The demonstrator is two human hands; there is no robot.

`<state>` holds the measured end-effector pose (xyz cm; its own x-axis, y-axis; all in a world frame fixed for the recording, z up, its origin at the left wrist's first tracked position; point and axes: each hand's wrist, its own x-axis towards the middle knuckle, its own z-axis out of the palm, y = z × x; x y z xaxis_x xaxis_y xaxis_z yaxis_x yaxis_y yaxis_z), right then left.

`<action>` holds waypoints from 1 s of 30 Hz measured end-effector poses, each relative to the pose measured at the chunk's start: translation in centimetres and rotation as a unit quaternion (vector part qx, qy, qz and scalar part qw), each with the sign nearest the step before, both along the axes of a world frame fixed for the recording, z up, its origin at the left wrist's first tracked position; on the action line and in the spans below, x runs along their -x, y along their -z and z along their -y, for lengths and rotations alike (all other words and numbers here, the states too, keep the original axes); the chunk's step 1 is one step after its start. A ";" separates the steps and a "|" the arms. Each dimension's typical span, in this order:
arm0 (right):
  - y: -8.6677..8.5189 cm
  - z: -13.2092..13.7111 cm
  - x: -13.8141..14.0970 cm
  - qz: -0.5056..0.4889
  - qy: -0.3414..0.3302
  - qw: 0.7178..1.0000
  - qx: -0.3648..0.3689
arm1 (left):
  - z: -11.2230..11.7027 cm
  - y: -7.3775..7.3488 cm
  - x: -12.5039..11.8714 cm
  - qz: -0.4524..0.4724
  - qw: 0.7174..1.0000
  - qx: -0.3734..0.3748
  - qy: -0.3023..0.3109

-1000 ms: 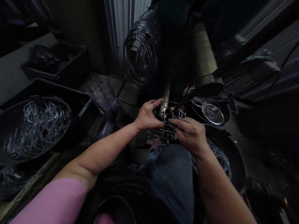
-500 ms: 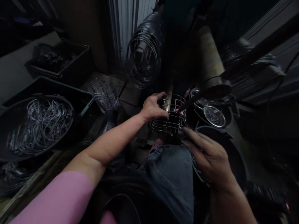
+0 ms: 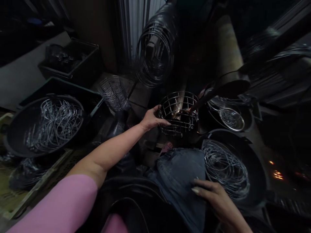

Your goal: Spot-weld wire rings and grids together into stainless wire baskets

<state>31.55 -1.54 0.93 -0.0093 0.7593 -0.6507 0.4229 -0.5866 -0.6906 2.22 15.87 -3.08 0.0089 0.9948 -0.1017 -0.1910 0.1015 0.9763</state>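
A round wire basket (image 3: 178,111) sits in front of me on a dark machine arm (image 3: 218,92). My left hand (image 3: 152,119) grips the basket's near left rim. Low at the right, my right hand (image 3: 213,197) rests on my jeans-covered thigh (image 3: 181,174), fingers stretched out and holding nothing. It lies beside a dark basin of loose wire rings (image 3: 225,168).
A big dark bowl of wire rings (image 3: 48,124) stands at the left, with black crates (image 3: 73,63) behind it. A stack of wire frames (image 3: 114,94) and a hanging coil of wire (image 3: 155,53) are ahead. More wire parts (image 3: 230,116) lie at the right.
My right hand has left the basket and dropped back onto my thigh. My left hand kept its hold, and the basket now sits higher with its open top facing me.
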 end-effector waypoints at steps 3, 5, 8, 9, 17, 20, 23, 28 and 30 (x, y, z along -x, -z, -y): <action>-3.4 -1.7 1.7 0.049 -0.129 0.980 -0.142 | 1.5 -2.1 1.2 -0.141 0.988 -0.056 -0.008; -6.0 -3.0 3.5 0.029 -0.190 0.952 -0.237 | 3.3 -3.9 2.0 -0.278 0.954 -0.113 0.020; -8.8 -4.4 6.4 -0.027 -0.253 0.914 -0.315 | 6.4 -6.0 2.2 -0.434 0.883 -0.171 0.051; -9.3 -4.8 7.2 -0.043 -0.260 0.908 -0.326 | 7.3 -6.4 2.1 -0.466 0.864 -0.180 0.058; -4.7 -11.0 5.9 0.032 0.000 0.902 -0.431 | 7.5 -7.2 1.1 -0.523 0.823 -0.207 0.086; -3.4 -14.9 5.1 -0.018 -0.002 0.928 -0.373 | 5.6 -7.8 0.4 -0.517 0.826 -0.211 0.076; -3.5 -17.7 5.1 -0.094 -0.018 0.940 -0.326 | 3.8 -8.4 -0.4 -0.519 0.826 -0.204 0.078; -4.5 -18.9 5.4 -0.131 -0.019 0.939 -0.317 | 2.9 -9.2 -0.6 -0.534 0.816 -0.198 0.100; -4.8 -18.6 5.4 -0.146 -0.015 0.940 -0.309 | 3.1 -9.4 -0.4 -0.528 0.821 -0.195 0.101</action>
